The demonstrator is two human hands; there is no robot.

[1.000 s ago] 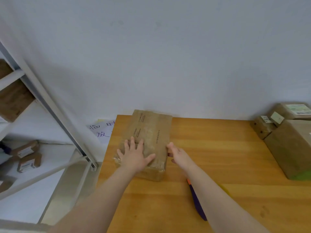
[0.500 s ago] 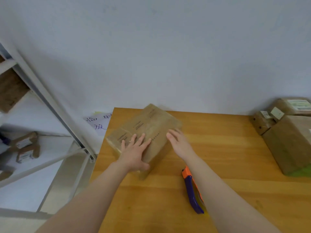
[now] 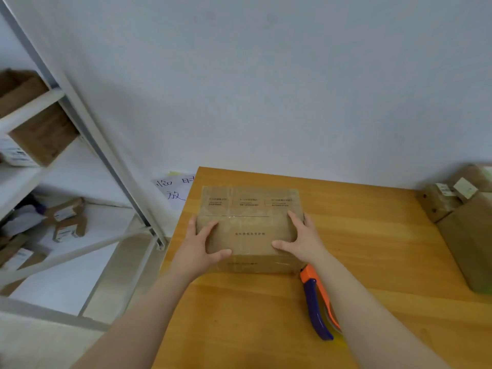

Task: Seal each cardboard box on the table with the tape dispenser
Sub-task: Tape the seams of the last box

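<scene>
Between the left hand (image 3: 198,245) and right hand (image 3: 303,239) sits the cardboard box (image 3: 250,230), fingers (image 3: 292,219) apparently gripping its near corners.

It looked like a parcel stockroom: white metal shelving (image 3: 106,158) at frame left held labelled cartons (image 3: 66,213), more labelled parcels (image 3: 442,201) crowded the wooden table (image 3: 372,249) at right.
</scene>
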